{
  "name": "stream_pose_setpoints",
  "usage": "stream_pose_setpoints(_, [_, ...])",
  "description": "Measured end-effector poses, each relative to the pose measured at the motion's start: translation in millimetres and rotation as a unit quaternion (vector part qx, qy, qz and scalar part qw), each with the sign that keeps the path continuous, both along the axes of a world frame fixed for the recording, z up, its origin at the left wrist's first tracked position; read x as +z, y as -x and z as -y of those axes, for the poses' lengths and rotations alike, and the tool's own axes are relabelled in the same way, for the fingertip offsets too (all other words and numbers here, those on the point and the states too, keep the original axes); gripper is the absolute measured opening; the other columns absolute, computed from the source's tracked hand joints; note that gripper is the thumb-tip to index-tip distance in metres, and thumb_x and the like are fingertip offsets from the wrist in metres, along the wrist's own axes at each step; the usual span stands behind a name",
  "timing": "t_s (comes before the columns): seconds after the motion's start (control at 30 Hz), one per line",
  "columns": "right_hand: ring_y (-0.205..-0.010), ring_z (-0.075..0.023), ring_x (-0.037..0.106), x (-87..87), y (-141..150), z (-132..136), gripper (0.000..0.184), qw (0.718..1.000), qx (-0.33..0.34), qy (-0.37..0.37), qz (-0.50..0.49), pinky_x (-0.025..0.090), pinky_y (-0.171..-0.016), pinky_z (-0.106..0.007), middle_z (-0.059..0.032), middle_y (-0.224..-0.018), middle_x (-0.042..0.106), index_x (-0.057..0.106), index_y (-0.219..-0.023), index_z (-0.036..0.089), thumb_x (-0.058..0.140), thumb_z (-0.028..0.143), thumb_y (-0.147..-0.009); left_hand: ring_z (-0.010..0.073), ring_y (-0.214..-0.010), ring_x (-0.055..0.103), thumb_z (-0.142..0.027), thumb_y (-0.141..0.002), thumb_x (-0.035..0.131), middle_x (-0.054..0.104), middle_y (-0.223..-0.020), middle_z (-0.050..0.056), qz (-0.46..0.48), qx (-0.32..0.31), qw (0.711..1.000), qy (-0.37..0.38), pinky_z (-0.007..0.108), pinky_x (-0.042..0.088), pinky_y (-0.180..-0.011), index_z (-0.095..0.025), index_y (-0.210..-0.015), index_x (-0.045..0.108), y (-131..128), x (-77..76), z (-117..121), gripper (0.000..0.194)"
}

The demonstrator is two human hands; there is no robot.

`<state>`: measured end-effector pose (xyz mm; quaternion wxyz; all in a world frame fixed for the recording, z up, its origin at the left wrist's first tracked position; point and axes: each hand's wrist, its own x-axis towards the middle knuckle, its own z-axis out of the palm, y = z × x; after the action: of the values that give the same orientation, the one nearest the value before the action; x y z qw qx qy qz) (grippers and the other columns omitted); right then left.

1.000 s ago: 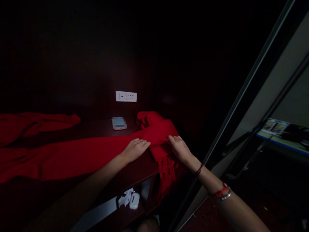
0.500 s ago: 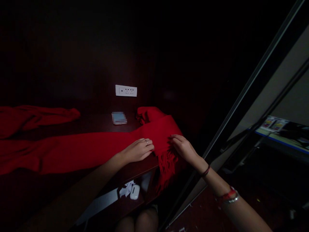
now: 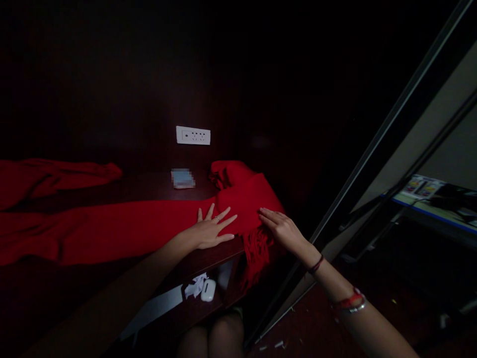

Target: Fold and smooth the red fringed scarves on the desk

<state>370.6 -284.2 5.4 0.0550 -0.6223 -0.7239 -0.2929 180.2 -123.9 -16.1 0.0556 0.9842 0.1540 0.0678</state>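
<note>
A long red scarf (image 3: 122,229) lies across the dark wooden desk, with its right end folded over and a fringe (image 3: 257,251) hanging past the front edge. My left hand (image 3: 212,231) rests flat on the scarf near the fold, fingers spread, a ring on one finger. On the right part of the folded cloth lies my right hand (image 3: 281,227), palm down, its fingers stretched out and close together. Neither hand grips the cloth. More red cloth (image 3: 55,178) is bunched at the back left; whether it joins the scarf I cannot tell.
A blurred-out flat blue item (image 3: 183,179) lies behind the scarf, below a white wall socket (image 3: 193,135). In the compartment under the desktop are a white case (image 3: 208,290) and crumpled paper (image 3: 196,287). A metal-edged frame (image 3: 365,159) slants along the right.
Both hands have let go of the scarf's edge. The fingers of my left hand have spread out flat, and those of my right have straightened. The view has tilted down slightly.
</note>
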Motion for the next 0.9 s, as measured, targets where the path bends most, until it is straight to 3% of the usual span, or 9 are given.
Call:
stream_pose_setpoints(0.13, [-0.1, -0.0177, 0.048, 3.9, 3, 0, 0.028, 1.0, 0.024, -0.013, 0.0, 0.04, -0.081, -0.033, -0.0091, -0.106, 0.056, 0.052, -0.107, 0.018, 0.04, 0.016, -0.081, 0.039, -0.12, 0.005, -0.044, -0.083, 0.026, 0.012, -0.137, 0.004, 0.051, 0.059, 0.997, -0.017, 0.065, 0.014, -0.082, -0.034, -0.125, 0.026, -1, -0.1, -3, 0.044])
stream_pose_setpoints(0.27, [-0.09, -0.0181, 0.053, 6.8, 3, -4, 0.023, 1.0, 0.016, -0.003, 0.016, 0.042, -0.077, -0.031, -0.0101, -0.099, 0.059, 0.055, -0.099, 0.015, 0.044, 0.013, -0.079, 0.0247, -0.121, 0.018, -0.027, -0.083, 0.031, 0.024, -0.133, 0.005, 0.204, 0.04, 0.975, -0.072, 0.044, 0.022, -0.094, -0.025, -0.12, 0.038, -16, 13.4, -15, 0.037])
stream_pose_setpoints(0.37, [-0.089, -0.0181, 0.053, 5.7, 1, -7, 0.022, 1.0, 0.016, -0.016, 0.021, 0.042, -0.077, -0.031, -0.0102, -0.099, 0.059, 0.055, -0.097, 0.014, 0.044, 0.012, -0.078, 0.0182, -0.105, 0.042, -0.025, -0.079, 0.042, 0.047, -0.114, 0.009, 0.266, 0.079, 0.96, -0.047, 0.032, 0.034, -0.088, -0.015, -0.11, 0.047, -41, 27.1, -35, 0.033])
stream_pose_setpoints(0.47, [-0.09, -0.0181, 0.053, 2.4, 0, -6, 0.021, 0.999, 0.027, -0.036, 0.019, 0.042, -0.077, -0.031, -0.0107, -0.098, 0.059, 0.056, -0.096, 0.013, 0.044, 0.012, -0.078, 0.0149, -0.082, 0.053, -0.021, -0.074, 0.05, 0.059, -0.087, 0.005, 0.254, 0.096, 0.962, 0.003, 0.026, 0.041, -0.075, -0.015, -0.093, 0.056, -65, 39.3, -55, 0.021])
stream_pose_setpoints(0.57, [-0.091, -0.0172, 0.052, -1.5, 0, -2, 0.02, 0.998, 0.031, -0.054, 0.001, 0.042, -0.077, -0.029, -0.0114, -0.097, 0.058, 0.056, -0.093, 0.013, 0.041, 0.012, -0.08, 0.0142, -0.078, 0.054, -0.017, -0.074, 0.049, 0.06, -0.082, 0.003, 0.27, 0.107, 0.957, 0.011, 0.024, 0.04, -0.073, -0.016, -0.082, 0.059, -76, 46.9, -69, 0.013])
stream_pose_setpoints(0.7, [-0.085, -0.0165, 0.053, -4.1, 2, 0, 0.02, 0.998, -0.006, -0.062, -0.028, 0.043, -0.073, -0.027, -0.0093, -0.088, 0.059, 0.057, -0.087, 0.015, 0.038, 0.013, -0.081, 0.0157, -0.082, 0.054, -0.019, -0.079, 0.042, 0.06, -0.085, 0.004, 0.27, 0.15, 0.951, 0.004, 0.025, 0.039, -0.074, -0.019, -0.085, 0.06, -80, 48.3, -76, 0.019])
stream_pose_setpoints(0.8, [-0.08, -0.0161, 0.054, -4.3, 3, -2, 0.018, 0.997, -0.036, -0.049, -0.047, 0.043, -0.071, -0.027, -0.0077, -0.083, 0.059, 0.057, -0.085, 0.016, 0.039, 0.014, -0.081, 0.0173, -0.085, 0.053, -0.019, -0.081, 0.037, 0.057, -0.09, 0.006, 0.252, 0.155, 0.955, -0.032, 0.028, 0.039, -0.075, -0.019, -0.094, 0.057, -81, 44.1, -69, 0.024])
stream_pose_setpoints(0.9, [-0.089, -0.0158, 0.053, -5.3, 4, -5, 0.018, 0.995, -0.03, -0.042, -0.087, 0.042, -0.077, -0.027, -0.0084, -0.095, 0.058, 0.056, -0.09, 0.016, 0.04, 0.014, -0.08, 0.0195, -0.1, 0.045, -0.022, -0.082, 0.034, 0.047, -0.11, 0.009, 0.291, 0.143, 0.943, -0.073, 0.032, 0.035, -0.084, -0.018, -0.114, 0.044, -76, 36.2, -47, 0.033])
